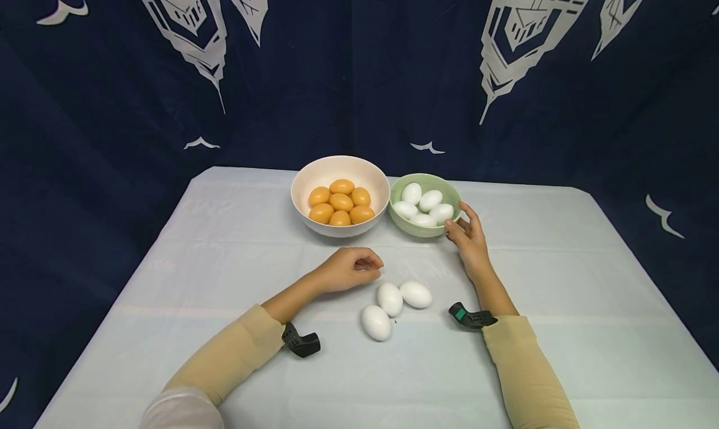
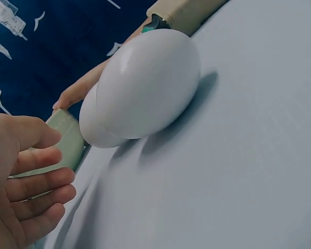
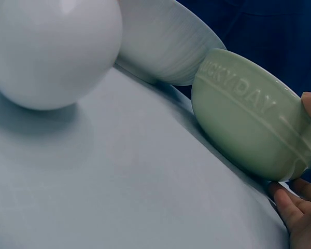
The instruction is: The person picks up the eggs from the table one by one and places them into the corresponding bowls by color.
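A green bowl (image 1: 425,230) holds several white eggs (image 1: 431,200). My right hand (image 1: 472,245) grips its right side, with one digit at the rim and other fingertips low against the bowl (image 3: 243,119) in the right wrist view. Three white eggs lie on the cloth in front of the bowls: a near egg (image 1: 376,323), a middle egg (image 1: 390,299) and a right egg (image 1: 416,294). Just left of them, my left hand (image 1: 348,268) has loosely bent fingers and holds nothing. Its empty palm side (image 2: 26,181) shows in the left wrist view.
A larger cream bowl (image 1: 303,195) with several orange eggs (image 1: 341,202) stands left of the green bowl, rims close together. White cloth covers the table (image 1: 236,229). A dark blue patterned curtain (image 1: 348,104) hangs behind the table's back edge.
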Demonstrator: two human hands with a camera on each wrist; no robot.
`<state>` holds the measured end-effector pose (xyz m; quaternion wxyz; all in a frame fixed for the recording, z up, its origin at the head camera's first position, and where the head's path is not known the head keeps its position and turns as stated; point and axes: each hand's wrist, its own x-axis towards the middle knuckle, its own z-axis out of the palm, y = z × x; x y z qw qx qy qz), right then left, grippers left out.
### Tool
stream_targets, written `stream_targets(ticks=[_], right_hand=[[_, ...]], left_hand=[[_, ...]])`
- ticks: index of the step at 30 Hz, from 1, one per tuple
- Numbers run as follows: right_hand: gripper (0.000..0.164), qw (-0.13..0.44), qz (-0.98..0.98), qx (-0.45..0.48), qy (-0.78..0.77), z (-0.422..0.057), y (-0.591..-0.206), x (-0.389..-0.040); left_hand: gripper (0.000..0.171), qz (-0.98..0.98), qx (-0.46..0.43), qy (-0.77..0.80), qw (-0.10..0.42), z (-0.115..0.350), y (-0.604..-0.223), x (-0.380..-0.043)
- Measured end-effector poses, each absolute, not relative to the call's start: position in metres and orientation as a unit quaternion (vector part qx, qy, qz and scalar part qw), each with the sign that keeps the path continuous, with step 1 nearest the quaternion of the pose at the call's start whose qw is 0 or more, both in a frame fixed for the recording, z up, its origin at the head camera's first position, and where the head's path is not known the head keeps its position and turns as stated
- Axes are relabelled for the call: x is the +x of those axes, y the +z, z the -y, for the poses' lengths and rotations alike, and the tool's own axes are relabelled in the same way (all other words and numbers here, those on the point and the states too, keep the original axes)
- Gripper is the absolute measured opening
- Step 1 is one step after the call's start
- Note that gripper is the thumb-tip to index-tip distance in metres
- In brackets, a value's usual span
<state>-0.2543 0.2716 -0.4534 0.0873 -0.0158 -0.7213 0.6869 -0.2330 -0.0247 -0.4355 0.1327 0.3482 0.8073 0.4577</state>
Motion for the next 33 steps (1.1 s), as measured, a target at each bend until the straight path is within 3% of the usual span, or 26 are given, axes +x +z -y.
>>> stream_targets(ticks=[11,27,33], right_hand=[[0.065,0.086,0.724,-0.021,0.684,-0.272,-0.455,-0.255],[0.065,0.092,0.721,-0.020,0.687,-0.273,-0.454,-0.255],[0.064,0.091,0.717,-0.018,0.691,-0.273,-0.455,-0.256]], left_hand=[[0.030,-0.794,0.327,0.491,0.144,0.033,-0.447,-0.212],[0.095,-0.830,0.344,0.420,0.125,0.037,-0.450,-0.180],[0.091,-0.827,0.353,0.422,0.118,0.037,-0.452,-0.177]])
